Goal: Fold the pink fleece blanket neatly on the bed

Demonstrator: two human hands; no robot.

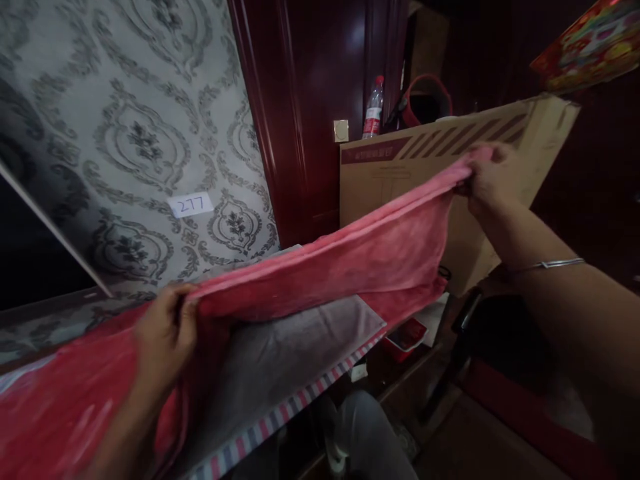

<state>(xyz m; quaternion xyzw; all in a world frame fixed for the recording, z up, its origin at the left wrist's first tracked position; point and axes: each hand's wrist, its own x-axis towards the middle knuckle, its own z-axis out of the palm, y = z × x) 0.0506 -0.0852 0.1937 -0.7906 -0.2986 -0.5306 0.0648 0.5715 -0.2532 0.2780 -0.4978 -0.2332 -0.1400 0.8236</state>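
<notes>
Nearest the camera, the left hand (pixel 165 333) pinches the near end of a pink towel (pixel 350 260), fingers pressed together over the folded top edge, while the rest of that end spills down over the forearm and the lower left of the view. From this grip the towel runs up and to the right — its long axis slanting from lower left to upper right — to the right hand (pixel 487 180), held farther out and higher, which pinches the far corner shut between thumb and fingers. The cloth hangs stretched between the two hands, its top edge taut and its body sagging below. Under it lies a grey cloth (pixel 290 347) with a striped border (pixel 280 427), spread on what looks like a desk; the towel's lower part appears to brush it, though I cannot tell for sure. Behind the right hand a cardboard box (pixel 400 173) stands upright, its contents hidden. A water bottle (pixel 373 110) and a red round container (pixel 427 100) sit beyond, inside unclear. Lower down, a small red tray (pixel 406 337) rests near the towel's hanging edge. A silver bangle (pixel 547 265) circles the right wrist.
</notes>
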